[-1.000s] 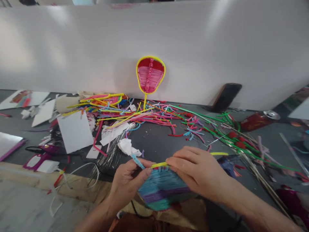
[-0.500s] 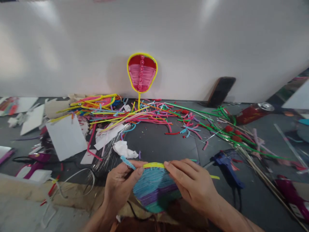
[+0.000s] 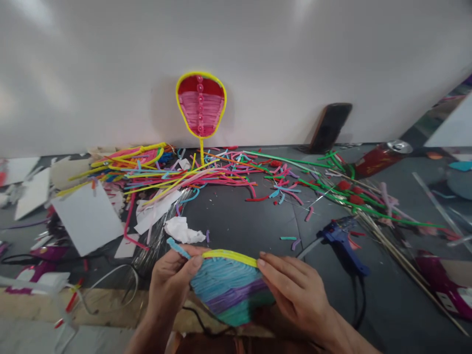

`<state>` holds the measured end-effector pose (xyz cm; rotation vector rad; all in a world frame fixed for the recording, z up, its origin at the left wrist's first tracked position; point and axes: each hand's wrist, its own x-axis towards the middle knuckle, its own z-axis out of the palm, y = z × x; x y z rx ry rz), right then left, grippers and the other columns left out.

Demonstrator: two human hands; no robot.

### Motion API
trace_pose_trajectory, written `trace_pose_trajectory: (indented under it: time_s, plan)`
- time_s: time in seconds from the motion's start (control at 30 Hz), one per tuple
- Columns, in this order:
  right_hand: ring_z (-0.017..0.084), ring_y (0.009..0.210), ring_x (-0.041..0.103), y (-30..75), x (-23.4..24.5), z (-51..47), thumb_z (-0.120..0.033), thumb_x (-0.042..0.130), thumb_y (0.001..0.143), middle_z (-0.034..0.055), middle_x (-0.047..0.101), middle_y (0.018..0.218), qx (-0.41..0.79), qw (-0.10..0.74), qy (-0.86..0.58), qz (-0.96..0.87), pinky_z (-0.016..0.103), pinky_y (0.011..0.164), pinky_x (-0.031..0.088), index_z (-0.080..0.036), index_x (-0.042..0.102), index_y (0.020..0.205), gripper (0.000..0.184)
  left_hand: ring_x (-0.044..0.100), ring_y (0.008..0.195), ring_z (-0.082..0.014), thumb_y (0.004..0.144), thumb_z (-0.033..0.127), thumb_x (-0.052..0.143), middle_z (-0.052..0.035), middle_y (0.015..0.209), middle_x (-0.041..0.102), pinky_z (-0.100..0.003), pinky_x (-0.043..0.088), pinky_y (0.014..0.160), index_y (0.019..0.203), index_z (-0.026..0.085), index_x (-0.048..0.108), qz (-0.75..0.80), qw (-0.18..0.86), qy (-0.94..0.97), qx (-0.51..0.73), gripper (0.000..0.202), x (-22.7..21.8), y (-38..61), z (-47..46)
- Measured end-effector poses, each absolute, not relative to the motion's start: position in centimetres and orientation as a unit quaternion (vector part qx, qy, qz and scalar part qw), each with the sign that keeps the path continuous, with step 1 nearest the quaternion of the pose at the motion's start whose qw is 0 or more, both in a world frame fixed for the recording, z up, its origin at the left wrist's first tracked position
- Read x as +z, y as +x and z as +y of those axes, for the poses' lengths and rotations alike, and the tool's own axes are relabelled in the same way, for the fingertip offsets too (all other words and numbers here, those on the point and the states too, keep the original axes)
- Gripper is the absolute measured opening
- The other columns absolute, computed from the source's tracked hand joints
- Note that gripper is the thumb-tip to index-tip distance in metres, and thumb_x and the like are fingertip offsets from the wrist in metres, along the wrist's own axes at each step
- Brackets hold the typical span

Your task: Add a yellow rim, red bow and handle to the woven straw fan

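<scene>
Between my hands is a rounded panel (image 3: 221, 280) covered in rows of blue, purple and green pipe cleaner. A yellow pipe cleaner (image 3: 230, 254) runs along its top edge. My left hand (image 3: 173, 278) pinches the panel's upper left corner, thumb in front. A light blue pipe cleaner end (image 3: 178, 248) sticks out above those fingers. At the upper right, my right hand (image 3: 298, 290) has its fingertips closed on the yellow strip and the panel edge. The panel's lower right lies in shadow, partly behind that hand.
A pink and red pipe-cleaner piece (image 3: 202, 105) with a yellow rim stands against the white wall. Pipe cleaners (image 3: 191, 179) are heaped below it. Crumpled tissue (image 3: 183, 231) lies close to my left hand, a blue glue gun (image 3: 342, 246) to the right. A phone (image 3: 330, 128) leans behind.
My view has shifted slightly, so the scene sits further left. The right hand has slid rightward along the edge, and more of the yellow strip shows between my hands.
</scene>
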<state>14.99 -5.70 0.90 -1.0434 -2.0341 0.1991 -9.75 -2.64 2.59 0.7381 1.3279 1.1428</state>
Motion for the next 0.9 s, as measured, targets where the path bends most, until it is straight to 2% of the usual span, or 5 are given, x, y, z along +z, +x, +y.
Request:
trace_pose_trajectory:
  time_s: [0.23, 0.5, 0.63, 0.77, 0.9]
  plan:
    - [0.017, 0.078, 0.07, 15.2, 0.6, -6.4, -0.011, 0.059, 0.085, 0.0108, 0.075, 0.097, 0.087, 0.418, -0.406, -0.808, 0.029, 0.064, 0.055, -0.016, 0.06, 0.114, 0.03, 0.066, 0.058, -0.0212, 0.056, 0.023, 0.081, -0.0058, 0.066, 0.071, -0.029, 0.054, 0.052, 0.063, 0.015, 0.066, 0.538, 0.609, 0.289, 0.505, 0.018, 2.4, -10.0, -2.5]
    - [0.016, 0.077, 0.068, 15.0, 0.0, -6.2, -0.007, 0.056, 0.085, 0.0093, 0.074, 0.091, 0.118, 0.44, -0.389, -0.801, 0.027, 0.065, 0.055, -0.014, 0.058, 0.12, 0.035, 0.064, 0.057, -0.0176, 0.054, 0.024, 0.082, -0.0043, 0.066, 0.071, -0.025, 0.051, 0.053, 0.065, 0.014, 0.065, 0.565, 0.614, 0.27, 0.481, 0.022, 2.1, -9.7, -1.7]
    - [0.018, 0.086, 0.068, 16.0, -0.2, -5.3, -0.014, 0.055, 0.088, 0.0088, 0.073, 0.099, 0.161, 0.396, -0.448, -0.785, 0.031, 0.074, 0.056, -0.019, 0.063, 0.114, 0.028, 0.057, 0.05, -0.0099, 0.059, 0.026, 0.081, -0.0011, 0.059, 0.068, -0.018, 0.045, 0.05, 0.069, 0.013, 0.067, 0.577, 0.618, 0.301, 0.442, 0.021, 1.4, -9.0, -0.5]
    - [0.022, 0.097, 0.065, 16.4, 1.4, -2.9, -0.02, 0.055, 0.089, 0.0117, 0.07, 0.108, 0.125, 0.381, -0.483, -0.778, 0.039, 0.083, 0.055, -0.02, 0.064, 0.113, 0.026, 0.054, 0.049, -0.0086, 0.061, 0.029, 0.078, 0.0016, 0.057, 0.064, -0.017, 0.041, 0.049, 0.074, 0.013, 0.067, 0.563, 0.652, 0.339, 0.377, 0.023, 1.2, -7.4, 0.9]
    - [0.02, 0.094, 0.065, 14.6, 2.8, -0.4, -0.021, 0.055, 0.09, 0.0093, 0.071, 0.102, 0.181, 0.342, -0.44, -0.81, 0.035, 0.082, 0.054, -0.02, 0.065, 0.108, 0.022, 0.047, 0.047, -0.0064, 0.061, 0.028, 0.076, 0.0049, 0.053, 0.059, -0.016, 0.035, 0.047, 0.075, 0.013, 0.066, 0.536, 0.665, 0.39, 0.346, 0.023, 1.7, -5.7, 1.6]
